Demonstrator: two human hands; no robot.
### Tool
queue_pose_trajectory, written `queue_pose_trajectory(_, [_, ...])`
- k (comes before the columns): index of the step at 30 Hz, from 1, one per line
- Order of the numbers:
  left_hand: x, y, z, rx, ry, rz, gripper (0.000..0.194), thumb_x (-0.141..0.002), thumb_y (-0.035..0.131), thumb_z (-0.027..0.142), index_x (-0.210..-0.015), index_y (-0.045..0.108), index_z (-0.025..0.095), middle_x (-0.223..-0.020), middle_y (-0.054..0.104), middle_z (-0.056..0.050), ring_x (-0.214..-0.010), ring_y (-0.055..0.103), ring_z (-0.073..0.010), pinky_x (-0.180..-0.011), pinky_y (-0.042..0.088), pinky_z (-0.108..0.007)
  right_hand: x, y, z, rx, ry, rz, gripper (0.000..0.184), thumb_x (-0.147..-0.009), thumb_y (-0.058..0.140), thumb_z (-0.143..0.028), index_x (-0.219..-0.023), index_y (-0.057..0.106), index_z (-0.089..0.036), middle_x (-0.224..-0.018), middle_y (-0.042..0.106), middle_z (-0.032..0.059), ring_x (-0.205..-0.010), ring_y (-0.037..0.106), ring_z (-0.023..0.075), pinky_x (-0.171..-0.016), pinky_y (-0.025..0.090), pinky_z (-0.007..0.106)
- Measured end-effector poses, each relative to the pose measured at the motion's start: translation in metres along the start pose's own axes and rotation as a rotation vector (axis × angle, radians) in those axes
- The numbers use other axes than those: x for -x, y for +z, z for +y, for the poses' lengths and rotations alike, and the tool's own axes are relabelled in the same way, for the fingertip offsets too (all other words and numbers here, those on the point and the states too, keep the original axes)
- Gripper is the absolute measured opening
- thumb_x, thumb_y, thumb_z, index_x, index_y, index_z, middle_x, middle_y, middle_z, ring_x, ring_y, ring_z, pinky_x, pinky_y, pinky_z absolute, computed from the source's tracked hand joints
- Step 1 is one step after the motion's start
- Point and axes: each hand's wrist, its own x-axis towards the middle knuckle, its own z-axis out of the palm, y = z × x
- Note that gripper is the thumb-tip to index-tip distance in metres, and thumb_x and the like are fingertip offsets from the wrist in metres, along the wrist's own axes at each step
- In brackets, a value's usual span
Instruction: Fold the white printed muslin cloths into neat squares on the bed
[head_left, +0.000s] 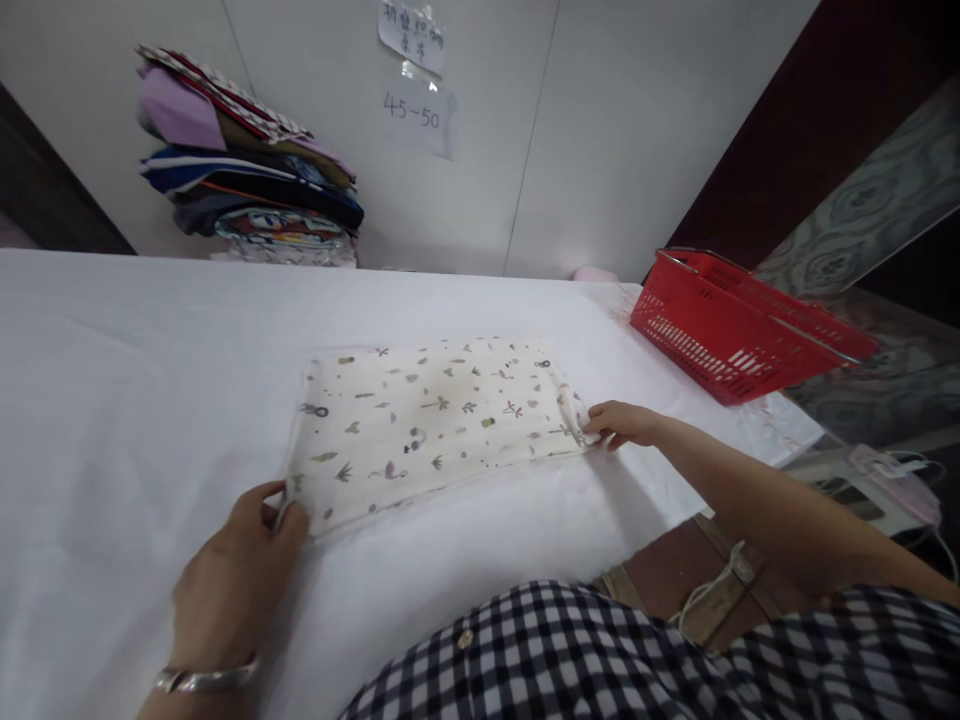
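A folded white cloth (435, 420) printed with small palms, flamingos and other motifs lies flat on the white-covered table (150, 400). My left hand (247, 545) pinches its near left corner between thumb and fingers. At the opposite end, my right hand (624, 423) grips the near right edge, where the fabric is bunched and slightly folded over. Layers show along the cloth's front edge. A metal bracelet sits on my left wrist.
A stack of folded fabrics (255, 160) stands against the wall at the back left. The red plastic basket (735, 320) rests on the table's right side. Handwritten paper signs (412, 110) hang on the wall. A pale pink device with a cord (896, 480) lies at the far right.
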Motion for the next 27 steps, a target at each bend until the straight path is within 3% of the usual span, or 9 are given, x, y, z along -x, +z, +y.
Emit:
queue_pose_trajectory(11, [-0.0019,0.0023,-0.0022,-0.01,0.016,0.005,0.047,-0.079,0.031,0.053,-0.118,0.042,0.029,-0.097,0.062,-0.001,-0.078,0.059,-0.0248,-0.064,0.041,-0.031,0.0016,-0.0007,0.0003,0.024,-0.013,0.007,0.023,-0.058,0.065,-0.027,-0.062,0.045,-0.017,-0.061,0.053,-0.0003,-0.06,0.056,0.0119,-0.045,0.041,0.019])
queue_pose_trajectory(17, [0.0003,-0.0001,0.0006,-0.012,0.021,-0.002,0.047,-0.079,0.03,0.052,-0.117,0.043,0.028,-0.095,0.063,-0.001,-0.077,0.059,-0.0254,-0.064,0.04,-0.032,0.0019,-0.0007,0.0016,0.016,-0.039,0.01,0.027,-0.058,0.067,-0.029,-0.059,0.042,-0.017,-0.056,0.047,-0.0027,-0.056,0.05,0.009,-0.042,0.033,0.017])
queue_pose_trajectory(27, [-0.0005,0.0004,-0.0003,0.004,0.004,-0.019,0.045,-0.079,0.03,0.053,-0.116,0.04,0.03,-0.096,0.061,0.001,-0.081,0.058,-0.0261,-0.065,0.04,-0.032,0.0045,0.0005,-0.0016,0.135,-0.05,0.054,0.029,-0.059,0.066,-0.03,-0.056,0.04,-0.018,-0.054,0.041,-0.0042,-0.055,0.046,0.0086,-0.043,0.033,0.018])
